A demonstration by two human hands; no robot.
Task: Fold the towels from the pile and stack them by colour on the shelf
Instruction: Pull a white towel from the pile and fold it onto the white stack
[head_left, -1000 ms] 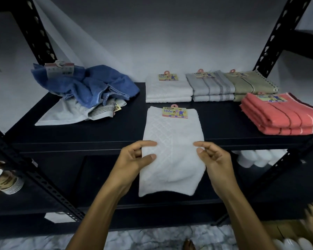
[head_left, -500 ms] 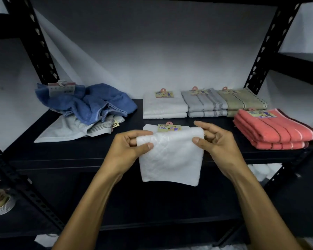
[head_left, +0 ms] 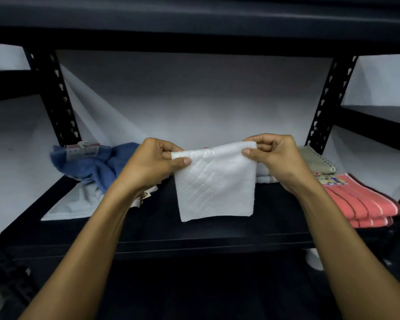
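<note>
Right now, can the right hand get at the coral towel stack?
Probably not yet: the right hand pinches the white towel with the left hand. The coral towel stack lies uncovered just right of it, so once freed, likely yes.

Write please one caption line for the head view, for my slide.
Both hands, left hand and right hand, pinch the top corners of a folded white towel above the shelf.

I have both arms reaching forward and raised. My left hand (head_left: pixel 151 163) pinches the towel's (head_left: pixel 215 185) top left corner, thumb in front. My right hand (head_left: pixel 278 158) pinches its top right corner the same way, fingers curled behind.
</note>
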